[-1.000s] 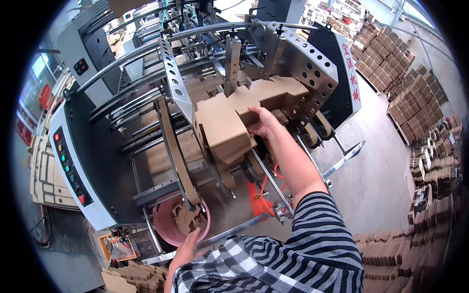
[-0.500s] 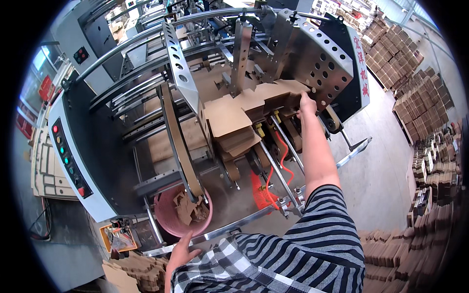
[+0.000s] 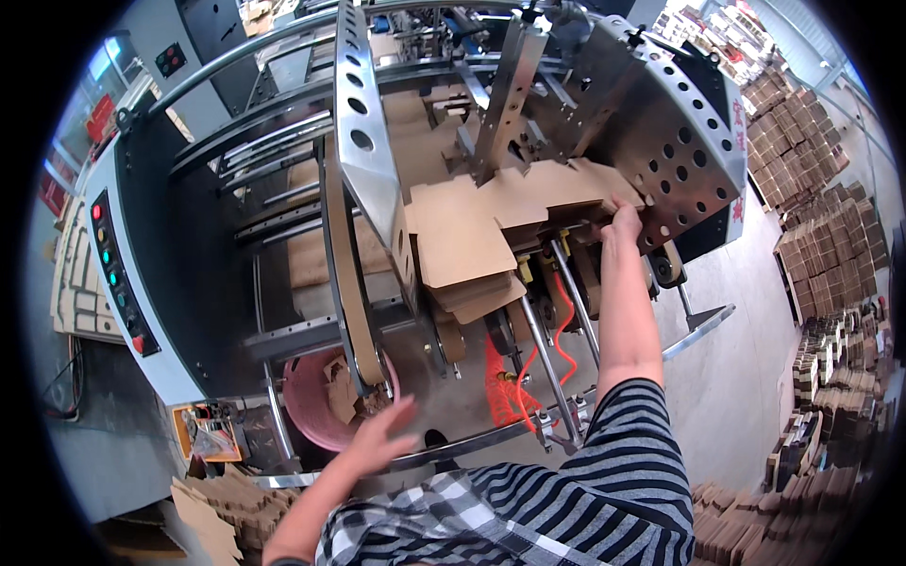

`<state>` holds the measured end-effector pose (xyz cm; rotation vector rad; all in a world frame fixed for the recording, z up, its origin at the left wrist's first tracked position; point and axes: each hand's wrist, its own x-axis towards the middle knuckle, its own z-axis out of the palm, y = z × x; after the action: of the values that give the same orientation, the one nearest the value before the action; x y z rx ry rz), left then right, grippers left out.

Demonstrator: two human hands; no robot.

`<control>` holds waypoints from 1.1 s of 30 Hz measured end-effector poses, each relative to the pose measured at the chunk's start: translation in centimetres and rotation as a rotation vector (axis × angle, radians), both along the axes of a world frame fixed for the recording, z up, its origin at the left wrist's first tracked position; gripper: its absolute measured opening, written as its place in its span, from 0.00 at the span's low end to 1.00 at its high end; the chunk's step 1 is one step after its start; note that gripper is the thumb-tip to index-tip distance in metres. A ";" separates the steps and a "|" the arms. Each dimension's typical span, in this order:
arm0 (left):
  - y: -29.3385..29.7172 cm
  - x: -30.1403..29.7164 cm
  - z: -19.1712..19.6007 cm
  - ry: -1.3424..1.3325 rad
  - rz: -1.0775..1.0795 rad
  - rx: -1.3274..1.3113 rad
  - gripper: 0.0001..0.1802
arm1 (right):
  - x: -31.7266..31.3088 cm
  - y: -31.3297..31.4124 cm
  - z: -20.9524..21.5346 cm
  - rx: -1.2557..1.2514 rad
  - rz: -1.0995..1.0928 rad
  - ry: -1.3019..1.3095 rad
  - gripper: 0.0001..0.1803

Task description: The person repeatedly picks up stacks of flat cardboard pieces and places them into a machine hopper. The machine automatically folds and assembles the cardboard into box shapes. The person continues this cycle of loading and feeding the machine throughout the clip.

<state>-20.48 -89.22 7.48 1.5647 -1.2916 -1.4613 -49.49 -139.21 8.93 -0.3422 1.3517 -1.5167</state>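
A stack of flat brown cardboard blanks point(image 3: 472, 231) lies in the feeder of a large grey folding machine point(image 3: 661, 123). My right hand point(image 3: 623, 222) reaches far forward and grips the right edge of the stack under the perforated metal side plate. My left hand point(image 3: 382, 436) hovers low with fingers spread, holding nothing, just above the machine's front rail and next to a pink bucket point(image 3: 311, 415) with cardboard scraps in it.
A control panel with coloured buttons point(image 3: 118, 283) runs down the machine's left side. Orange coiled hoses point(image 3: 505, 377) hang under the feeder. Stacks of cardboard fill the floor at the right point(image 3: 830, 255) and lie at the lower left point(image 3: 212, 509).
My right hand has moved from the middle of the stack to its right edge. My left hand has come off the bucket rim and opened. The view has moved closer to the machine.
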 end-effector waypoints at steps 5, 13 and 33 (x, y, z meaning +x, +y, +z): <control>-12.0 -5.5 -1.2 0.766 0.551 0.174 0.42 | -2.4 1.3 -2.9 -0.004 0.168 -0.034 0.20; -21.0 -7.2 0.6 1.058 0.888 -0.172 0.41 | -1.0 1.0 0.2 0.253 0.399 -0.002 0.36; -20.1 -7.6 0.3 0.673 0.672 -0.506 0.46 | -1.5 3.5 -0.7 0.216 0.334 -0.155 0.27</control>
<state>-28.06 -109.31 7.76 0.9030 -0.5763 -0.9789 -50.97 -135.71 8.24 -0.2903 1.2506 -1.0888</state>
